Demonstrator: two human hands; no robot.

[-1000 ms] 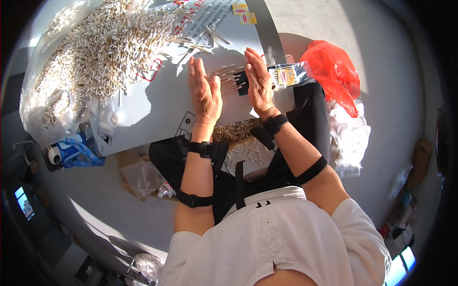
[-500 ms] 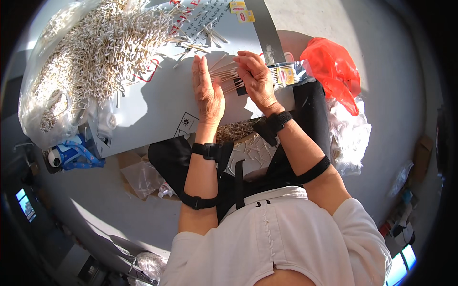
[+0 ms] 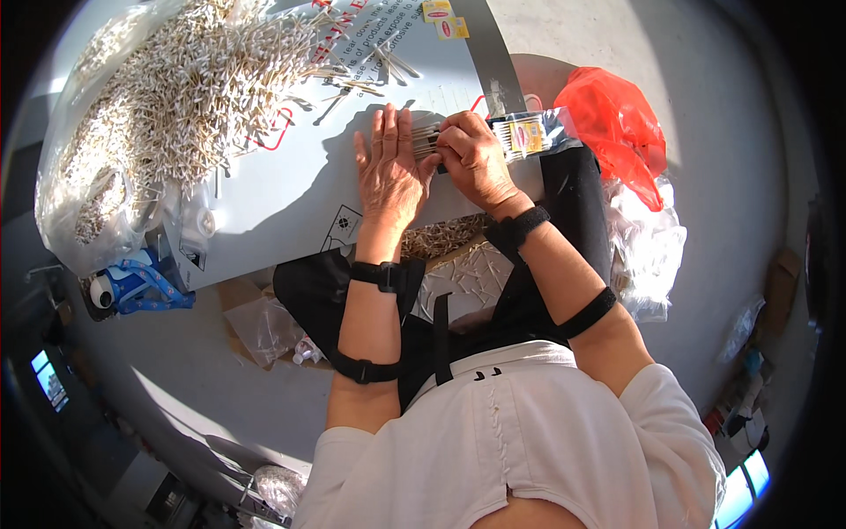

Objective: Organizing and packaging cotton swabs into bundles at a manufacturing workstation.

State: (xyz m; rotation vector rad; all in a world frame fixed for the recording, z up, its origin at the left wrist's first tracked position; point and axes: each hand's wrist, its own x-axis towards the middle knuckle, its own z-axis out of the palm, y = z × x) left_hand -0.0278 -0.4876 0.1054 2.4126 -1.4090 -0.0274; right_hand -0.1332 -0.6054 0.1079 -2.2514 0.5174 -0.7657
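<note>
A small bundle of cotton swabs (image 3: 426, 139) lies on the grey board (image 3: 291, 198), partly covered by both hands. My left hand (image 3: 390, 175) rests palm down at the bundle's left end, its fingers stretched out and its thumb reaching toward the right hand. My right hand (image 3: 480, 160) has its fingers curled down over the swabs, in a closed grip; the fingertips are hidden beneath it. Just right of it lies a clear packet (image 3: 553, 130) with swabs inside and a yellow label card (image 3: 526, 136).
A big heap of loose cotton swabs (image 3: 203, 88) spills from a clear bag at the left. Yellow cards (image 3: 451, 28) lie at the far edge. A red plastic bag (image 3: 612, 123) is at the right, above white plastic bags (image 3: 648, 247). More swabs (image 3: 441, 238) sit at my lap.
My left hand has turned from edge-on to palm down, shifting right against the swabs. My right hand has lowered, and its fingers have closed over the bundle.
</note>
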